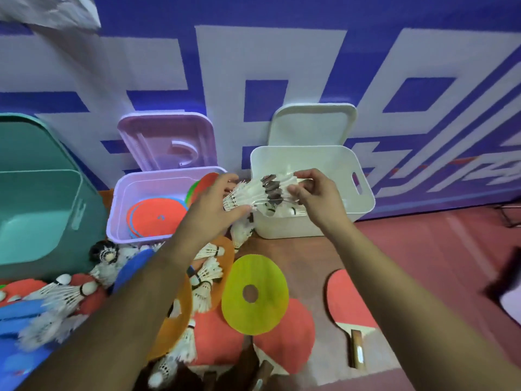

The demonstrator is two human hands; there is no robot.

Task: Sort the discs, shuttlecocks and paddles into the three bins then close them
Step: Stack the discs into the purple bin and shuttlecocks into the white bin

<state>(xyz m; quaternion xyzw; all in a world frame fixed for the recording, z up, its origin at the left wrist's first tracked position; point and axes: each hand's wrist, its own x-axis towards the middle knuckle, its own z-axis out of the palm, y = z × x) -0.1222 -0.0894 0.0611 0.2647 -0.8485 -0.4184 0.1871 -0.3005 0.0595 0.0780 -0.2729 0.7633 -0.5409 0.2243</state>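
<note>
Both hands hold a nested stack of white shuttlecocks [253, 194] over the near-left rim of the white bin [324, 165]. My left hand [217, 200] grips the cork end of the stack. My right hand [313, 193] pinches the feather end. A few shuttlecocks lie inside the white bin. The lilac bin [124, 198] holds orange and blue discs [158, 214]. The teal bin [42, 198] at the left looks bare inside. Loose shuttlecocks [207, 273], a yellow disc [255, 293] and a red paddle [349, 303] lie on the floor below.
All three bins stand open with lids leaning against the blue and white wall: a lilac lid [169, 139] and a white lid [313, 125]. More orange, red and blue discs and paddles pile at the lower left. A dark object [504, 277] sits at the right edge.
</note>
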